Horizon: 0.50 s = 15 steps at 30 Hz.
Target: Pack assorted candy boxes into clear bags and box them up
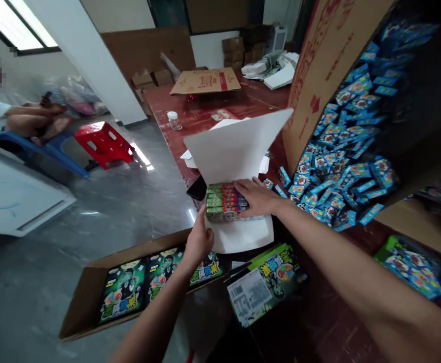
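An open white box stands on the dark red table with its lid raised, and rows of small colourful packs lie inside it. My right hand rests flat on top of the packs, fingers stretched out. My left hand is closed on the near left edge of the box, thumb up against the packs.
A big cardboard carton on its side spills several small blue packs. A black phone lies left of the box. A floor carton holds green printed boxes; another green box lies near. A seated person, red stool.
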{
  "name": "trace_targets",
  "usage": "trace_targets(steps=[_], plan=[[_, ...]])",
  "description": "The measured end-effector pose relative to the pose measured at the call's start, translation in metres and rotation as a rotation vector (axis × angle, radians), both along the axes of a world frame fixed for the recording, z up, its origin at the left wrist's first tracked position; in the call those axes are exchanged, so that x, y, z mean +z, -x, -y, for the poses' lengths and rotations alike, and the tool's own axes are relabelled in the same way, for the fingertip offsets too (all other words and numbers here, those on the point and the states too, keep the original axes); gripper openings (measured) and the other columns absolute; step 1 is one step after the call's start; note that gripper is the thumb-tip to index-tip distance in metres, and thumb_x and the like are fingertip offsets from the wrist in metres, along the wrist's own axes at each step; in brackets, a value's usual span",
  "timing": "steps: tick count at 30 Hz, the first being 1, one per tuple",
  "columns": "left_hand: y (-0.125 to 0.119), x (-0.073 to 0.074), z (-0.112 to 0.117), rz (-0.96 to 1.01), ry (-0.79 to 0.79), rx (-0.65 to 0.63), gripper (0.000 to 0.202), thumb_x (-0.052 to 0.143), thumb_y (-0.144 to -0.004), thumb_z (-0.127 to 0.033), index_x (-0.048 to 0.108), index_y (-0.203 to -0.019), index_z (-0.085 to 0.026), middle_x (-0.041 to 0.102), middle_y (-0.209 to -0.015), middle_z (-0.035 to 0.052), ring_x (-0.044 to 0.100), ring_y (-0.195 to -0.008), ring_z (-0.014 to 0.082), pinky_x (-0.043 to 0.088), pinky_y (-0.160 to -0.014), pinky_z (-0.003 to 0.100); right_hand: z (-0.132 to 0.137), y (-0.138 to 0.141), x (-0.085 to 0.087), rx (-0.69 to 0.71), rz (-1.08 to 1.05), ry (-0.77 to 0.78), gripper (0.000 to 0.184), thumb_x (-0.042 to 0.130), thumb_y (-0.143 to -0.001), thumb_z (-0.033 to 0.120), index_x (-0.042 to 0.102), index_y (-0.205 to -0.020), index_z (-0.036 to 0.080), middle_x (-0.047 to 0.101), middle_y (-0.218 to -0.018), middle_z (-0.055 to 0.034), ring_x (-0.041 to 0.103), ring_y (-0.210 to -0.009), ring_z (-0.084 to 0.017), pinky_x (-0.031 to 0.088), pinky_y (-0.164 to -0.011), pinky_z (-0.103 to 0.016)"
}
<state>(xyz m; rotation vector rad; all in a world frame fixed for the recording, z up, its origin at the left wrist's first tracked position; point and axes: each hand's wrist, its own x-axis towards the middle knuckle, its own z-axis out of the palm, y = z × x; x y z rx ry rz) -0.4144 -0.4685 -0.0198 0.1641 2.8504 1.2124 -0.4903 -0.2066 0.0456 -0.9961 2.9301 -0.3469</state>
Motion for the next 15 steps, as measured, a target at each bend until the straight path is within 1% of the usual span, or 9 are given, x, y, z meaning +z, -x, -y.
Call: trace_targets(steps=[2,4,6,8,10,12,13,14,15], plan=[[0.000,-0.001,0.000,0.034,-0.044,-0.014,0.078,0.052,-0.091,-0.022,0.016,-0.160,-0.022,0.056,-0.140,0.0156,0.067,-0.105,0.0242,0.052,-0.099,0.043,0.007,0.003,-0.007,-0.008,0.039,-0.016,0.108,0.074,-0.073,0.062,0.028,-0.155,0.009,0.031,-0.162,-0.0245,0.029,-0.148,-0.042,0.015,-0.122,-0.063],[-0.005,0.002,0.000,0.013,-0.090,0.023,0.072,0.053,-0.095,-0.035,0.021,-0.158,-0.020,0.053,-0.142,0.0177,0.067,-0.100,0.0225,0.052,-0.097,0.043,0.013,0.003,-0.008,-0.040,0.071,-0.036,0.111,0.074,-0.072,0.065,0.027,-0.155,0.009,0.027,-0.164,-0.0251,0.024,-0.150,-0.045,0.008,-0.120,-0.071],[-0.017,0.009,-0.001,-0.076,-0.128,0.116,0.068,0.052,-0.097,-0.046,0.031,-0.153,-0.016,0.048,-0.145,0.0199,0.063,-0.107,0.0234,0.051,-0.101,0.044,0.014,-0.004,0.000,-0.074,0.057,-0.037,0.116,0.077,-0.069,0.068,0.025,-0.156,0.009,0.024,-0.165,-0.0255,0.020,-0.150,-0.048,0.003,-0.119,-0.074],[-0.040,0.018,-0.001,-0.148,-0.173,0.179,0.062,0.050,-0.098,-0.050,0.037,-0.149,-0.017,0.045,-0.148,0.0183,0.059,-0.118,0.0247,0.048,-0.106,0.043,0.005,-0.022,0.016,-0.094,-0.020,0.023,0.118,0.077,-0.070,0.070,0.023,-0.156,0.010,0.020,-0.166,-0.0244,0.017,-0.152,-0.046,0.003,-0.119,-0.073],[-0.070,0.026,0.001,-0.085,-0.233,0.172,0.057,0.047,-0.099,-0.053,0.039,-0.147,-0.021,0.045,-0.150,0.0143,0.056,-0.126,0.0257,0.045,-0.111,0.044,-0.014,-0.056,0.037,-0.125,-0.106,0.175,0.104,0.068,-0.081,0.070,0.025,-0.156,0.013,0.022,-0.166,-0.0204,0.020,-0.152,-0.039,0.012,-0.123,-0.064],[-0.104,0.031,0.002,0.152,-0.292,0.124,0.056,0.048,-0.098,-0.056,0.042,-0.145,-0.025,0.047,-0.150,0.0117,0.055,-0.130,0.0284,0.043,-0.114,0.049,-0.036,-0.103,0.051,-0.205,-0.097,0.359,0.075,0.059,-0.093,0.064,0.040,-0.148,0.016,0.043,-0.156,-0.0152,0.038,-0.145,-0.030,0.031,-0.120,-0.050],[-0.119,0.032,0.001,0.300,-0.331,0.103,0.058,0.050,-0.097,-0.058,0.043,-0.145,-0.026,0.049,-0.150,0.0114,0.055,-0.131,0.0303,0.043,-0.114,0.052,-0.047,-0.130,0.052,-0.278,-0.055,0.454,0.058,0.054,-0.098,0.059,0.051,-0.138,0.018,0.056,-0.143,-0.0121,0.050,-0.135,-0.025,0.039,-0.115,-0.043],[-0.132,0.033,-0.001,0.448,-0.381,0.091,0.060,0.054,-0.095,-0.059,0.044,-0.144,-0.027,0.051,-0.149,0.0117,0.055,-0.132,0.0319,0.044,-0.113,0.054,-0.055,-0.157,0.048,-0.361,0.010,0.532,0.043,0.049,-0.102,0.054,0.058,-0.127,0.020,0.064,-0.130,-0.0089,0.060,-0.121,-0.022,0.047,-0.107,-0.039],[-0.143,0.033,-0.005,0.578,-0.443,0.099,0.062,0.058,-0.093,-0.059,0.045,-0.145,-0.027,0.052,-0.148,0.0121,0.055,-0.132,0.0328,0.045,-0.113,0.054,-0.061,-0.183,0.039,-0.457,0.077,0.596,0.038,0.047,-0.103,0.052,0.062,-0.120,0.022,0.069,-0.120,-0.0071,0.065,-0.110,-0.020,0.051,-0.100,-0.037]])
